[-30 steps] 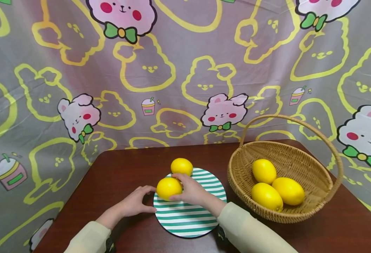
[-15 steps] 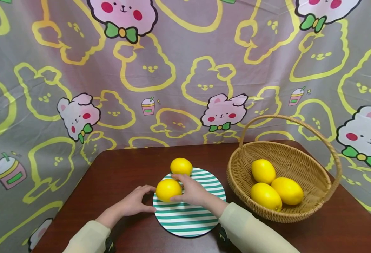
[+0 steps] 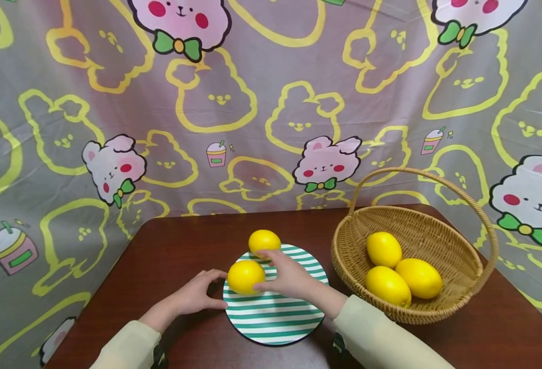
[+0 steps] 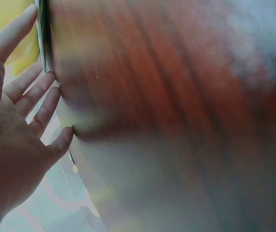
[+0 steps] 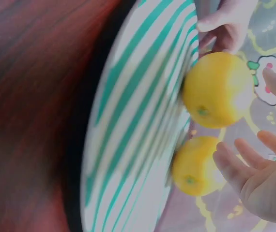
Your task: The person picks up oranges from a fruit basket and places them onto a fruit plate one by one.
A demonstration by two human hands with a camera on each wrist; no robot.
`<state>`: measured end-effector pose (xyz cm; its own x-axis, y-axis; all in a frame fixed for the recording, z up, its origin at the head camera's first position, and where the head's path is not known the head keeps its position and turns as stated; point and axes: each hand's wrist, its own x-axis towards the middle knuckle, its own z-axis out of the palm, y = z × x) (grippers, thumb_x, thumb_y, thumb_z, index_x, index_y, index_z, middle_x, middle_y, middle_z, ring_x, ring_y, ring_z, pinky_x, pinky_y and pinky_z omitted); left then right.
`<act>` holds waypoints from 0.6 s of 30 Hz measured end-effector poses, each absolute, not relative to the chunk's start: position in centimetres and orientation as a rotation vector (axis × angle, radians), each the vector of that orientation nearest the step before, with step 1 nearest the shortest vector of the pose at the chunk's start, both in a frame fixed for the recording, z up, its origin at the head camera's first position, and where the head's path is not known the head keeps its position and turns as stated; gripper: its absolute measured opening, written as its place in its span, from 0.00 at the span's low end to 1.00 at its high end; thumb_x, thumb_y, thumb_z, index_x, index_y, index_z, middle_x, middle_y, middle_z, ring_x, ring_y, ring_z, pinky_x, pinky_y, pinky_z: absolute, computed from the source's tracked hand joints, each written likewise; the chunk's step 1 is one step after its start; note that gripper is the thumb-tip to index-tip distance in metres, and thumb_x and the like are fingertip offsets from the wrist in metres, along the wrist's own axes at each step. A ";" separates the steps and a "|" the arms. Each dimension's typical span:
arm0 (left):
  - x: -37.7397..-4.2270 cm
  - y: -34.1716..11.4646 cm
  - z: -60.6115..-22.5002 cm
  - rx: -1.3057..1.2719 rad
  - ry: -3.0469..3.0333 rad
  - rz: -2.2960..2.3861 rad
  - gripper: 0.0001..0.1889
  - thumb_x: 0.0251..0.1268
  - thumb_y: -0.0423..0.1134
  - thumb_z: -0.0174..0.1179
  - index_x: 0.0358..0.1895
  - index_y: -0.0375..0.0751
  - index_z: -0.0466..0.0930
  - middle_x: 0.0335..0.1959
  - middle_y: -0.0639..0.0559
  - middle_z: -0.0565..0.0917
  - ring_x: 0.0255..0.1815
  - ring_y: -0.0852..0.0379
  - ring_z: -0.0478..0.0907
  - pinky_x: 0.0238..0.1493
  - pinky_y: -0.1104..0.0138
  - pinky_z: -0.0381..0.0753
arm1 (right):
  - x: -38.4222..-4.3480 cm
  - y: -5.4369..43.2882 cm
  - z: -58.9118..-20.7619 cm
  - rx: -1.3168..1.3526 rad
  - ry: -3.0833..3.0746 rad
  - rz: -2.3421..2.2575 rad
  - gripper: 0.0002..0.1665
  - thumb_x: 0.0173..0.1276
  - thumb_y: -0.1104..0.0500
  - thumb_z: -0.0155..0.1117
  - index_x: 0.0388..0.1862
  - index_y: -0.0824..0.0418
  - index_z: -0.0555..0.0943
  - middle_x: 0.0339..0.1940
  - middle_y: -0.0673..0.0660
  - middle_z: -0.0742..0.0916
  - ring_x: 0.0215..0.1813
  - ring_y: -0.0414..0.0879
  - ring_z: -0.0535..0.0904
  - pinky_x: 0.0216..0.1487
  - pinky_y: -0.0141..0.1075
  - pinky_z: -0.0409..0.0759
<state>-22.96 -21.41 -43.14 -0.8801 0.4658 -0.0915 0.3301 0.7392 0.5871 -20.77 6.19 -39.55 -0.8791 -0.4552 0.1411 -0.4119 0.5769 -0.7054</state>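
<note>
On a round green-and-white striped mat (image 3: 280, 323) lie two lemons. The near lemon (image 3: 245, 277) sits at its left side, the far lemon (image 3: 264, 241) at its back edge. My right hand (image 3: 291, 277) hovers just right of the near lemon, fingers spread; the right wrist view shows a gap between this right hand (image 5: 268, 179) and the near lemon (image 5: 219, 90). My left hand (image 3: 196, 294) rests at the mat's left edge, thumb and fingers apart. In the left wrist view, the left hand (image 4: 22, 121) has its fingertips down by the mat's rim.
A wicker basket (image 3: 344, 256) with a tall arched handle stands on the right, holding three lemons (image 3: 388, 287). Everything stands on a dark red-brown wooden table (image 3: 183, 241). Behind the table hangs a cartoon-printed curtain (image 3: 252, 138).
My right hand has drawn off the near lemon and shifted slightly right, its fingers opening away from it. The lemon stays on the mat. The left hand has hardly moved.
</note>
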 end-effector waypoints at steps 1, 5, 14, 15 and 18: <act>-23.0 -21.4 -43.1 0.638 2.709 0.849 0.36 0.48 0.56 0.74 0.61 0.46 0.74 0.55 0.52 0.77 0.55 0.49 0.69 0.58 0.48 0.69 | -20.6 6.4 -39.2 -0.763 2.737 -1.216 0.45 0.57 0.45 0.75 0.70 0.60 0.68 0.65 0.59 0.75 0.60 0.57 0.75 0.55 0.50 0.74; -23.1 -21.5 -43.1 0.653 2.708 0.849 0.36 0.48 0.55 0.74 0.61 0.46 0.74 0.55 0.52 0.77 0.55 0.49 0.69 0.58 0.48 0.69 | -19.5 7.3 -37.8 -0.752 2.756 -1.223 0.45 0.57 0.44 0.75 0.70 0.56 0.68 0.65 0.57 0.75 0.59 0.57 0.75 0.54 0.50 0.75; -23.2 -21.6 -43.2 0.648 2.710 0.840 0.37 0.47 0.56 0.74 0.61 0.46 0.74 0.56 0.52 0.77 0.55 0.50 0.69 0.58 0.48 0.69 | -17.6 9.5 -34.5 -0.736 2.833 -1.183 0.43 0.57 0.44 0.75 0.68 0.54 0.69 0.58 0.51 0.77 0.57 0.48 0.75 0.51 0.45 0.77; -23.1 -21.6 -43.3 0.648 2.709 0.842 0.37 0.47 0.56 0.74 0.61 0.46 0.74 0.56 0.53 0.77 0.55 0.50 0.69 0.58 0.48 0.69 | -17.4 9.7 -34.2 -0.747 2.837 -1.181 0.43 0.57 0.45 0.75 0.68 0.54 0.69 0.58 0.51 0.78 0.57 0.48 0.75 0.51 0.45 0.77; -23.1 -21.6 -43.3 0.650 2.707 0.847 0.36 0.48 0.56 0.74 0.61 0.46 0.74 0.55 0.53 0.77 0.55 0.50 0.69 0.58 0.48 0.69 | -16.7 10.6 -33.2 -0.786 2.844 -1.177 0.42 0.57 0.45 0.74 0.68 0.55 0.69 0.58 0.51 0.77 0.58 0.49 0.75 0.52 0.47 0.78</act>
